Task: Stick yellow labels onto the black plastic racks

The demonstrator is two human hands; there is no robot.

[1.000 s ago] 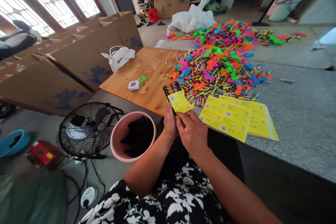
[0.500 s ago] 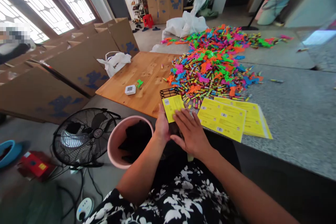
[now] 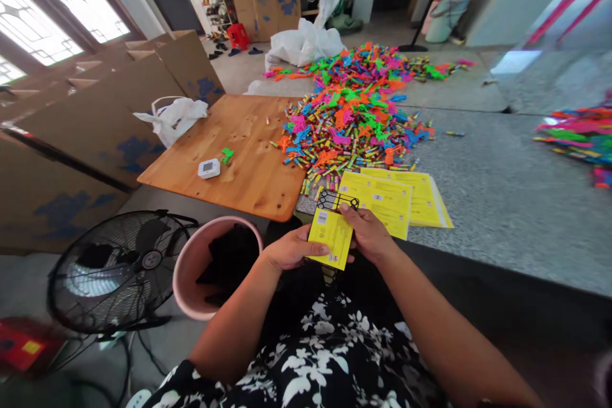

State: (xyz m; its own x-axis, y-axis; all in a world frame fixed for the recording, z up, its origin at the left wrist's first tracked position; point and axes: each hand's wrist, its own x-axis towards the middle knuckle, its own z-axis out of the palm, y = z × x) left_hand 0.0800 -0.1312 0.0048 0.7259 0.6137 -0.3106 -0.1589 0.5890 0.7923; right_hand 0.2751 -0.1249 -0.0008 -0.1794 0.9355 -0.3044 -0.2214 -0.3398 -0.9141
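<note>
A yellow printed card (image 3: 338,234) lies over a black plastic grid frame (image 3: 337,200), whose openwork end sticks out past the card's far edge. My left hand (image 3: 295,247) is closed on the card's left side, thumb lying flat across its lower part. On the right, my right hand (image 3: 373,234) pinches the upper corner of card and frame, thumb on top; its other fingers are partly hidden underneath. Just beyond, yellow printed sheets (image 3: 392,207) lie overlapping on the grey stone table (image 3: 507,204).
A heap of colourful toy guns and small tubes (image 3: 354,115) covers the far middle. The wooden board (image 3: 248,185) holds a white device (image 3: 209,168) and a green toy gun (image 3: 227,155). At lower left stand a pink bucket (image 3: 180,268) and a black fan (image 3: 119,274).
My view has swung right. My right hand, flat on the card before, now pinches its upper right corner with the frame. My left thumb now lies over the card. Another colourful pile shows at right.
</note>
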